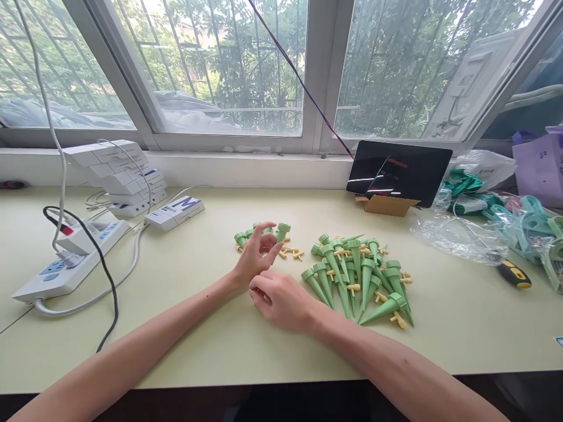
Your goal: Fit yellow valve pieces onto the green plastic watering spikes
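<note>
My left hand (258, 252) is over the small pile left of centre, its thumb and index finger apart with nothing plainly between them. Just past its fingertips stands a green cap (283, 231); more green caps (240, 238) lie partly hidden behind the hand. Small yellow valves (298, 255) are scattered beside them. Close to my left wrist, my right hand (281, 300) is closed with its fingers curled under; whatever it may hold is hidden. To its right is a heap of green plant watering spikes (366, 275), several with yellow valves fitted in their caps.
A power strip (65, 264) with cables lies on the left, near stacked white boxes (127, 170). At the back, a black tablet (404, 170) leans on a cardboard stand (391, 205). Plastic wrap (457, 234) and a yellow-black handle (514, 274) are on the right.
</note>
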A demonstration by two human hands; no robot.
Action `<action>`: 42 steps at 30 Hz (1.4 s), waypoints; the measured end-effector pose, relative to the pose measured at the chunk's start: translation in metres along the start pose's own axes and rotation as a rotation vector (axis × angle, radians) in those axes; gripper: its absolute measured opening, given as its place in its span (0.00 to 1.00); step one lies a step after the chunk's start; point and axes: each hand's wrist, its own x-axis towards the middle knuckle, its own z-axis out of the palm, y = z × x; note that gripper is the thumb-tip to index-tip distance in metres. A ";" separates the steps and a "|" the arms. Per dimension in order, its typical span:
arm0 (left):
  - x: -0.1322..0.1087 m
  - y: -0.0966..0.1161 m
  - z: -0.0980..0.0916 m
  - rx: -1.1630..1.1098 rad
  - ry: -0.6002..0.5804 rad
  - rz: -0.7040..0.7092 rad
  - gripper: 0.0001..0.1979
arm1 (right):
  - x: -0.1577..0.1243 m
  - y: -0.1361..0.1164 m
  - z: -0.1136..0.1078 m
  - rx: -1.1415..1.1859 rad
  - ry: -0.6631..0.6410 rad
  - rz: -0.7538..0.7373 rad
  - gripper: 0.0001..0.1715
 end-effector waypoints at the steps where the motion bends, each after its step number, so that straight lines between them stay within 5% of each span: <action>1: -0.004 0.000 -0.005 0.002 0.014 -0.006 0.19 | 0.000 0.000 -0.001 0.002 0.021 -0.003 0.10; 7: -0.026 0.007 -0.019 -0.072 0.029 -0.020 0.22 | -0.004 0.008 -0.009 0.025 0.234 -0.043 0.09; 18: -0.034 0.016 -0.009 -0.258 -0.040 -0.126 0.32 | -0.006 0.010 -0.031 0.053 0.590 -0.100 0.11; 22: -0.035 0.015 -0.008 -0.266 -0.053 -0.147 0.28 | -0.004 0.012 -0.035 0.055 0.682 -0.016 0.10; 27: -0.035 0.015 -0.010 -0.265 -0.089 -0.111 0.20 | -0.004 0.012 -0.035 0.094 0.678 0.074 0.10; 42: -0.039 0.013 -0.011 -0.279 -0.092 -0.116 0.18 | -0.003 0.013 -0.027 0.197 0.629 0.184 0.08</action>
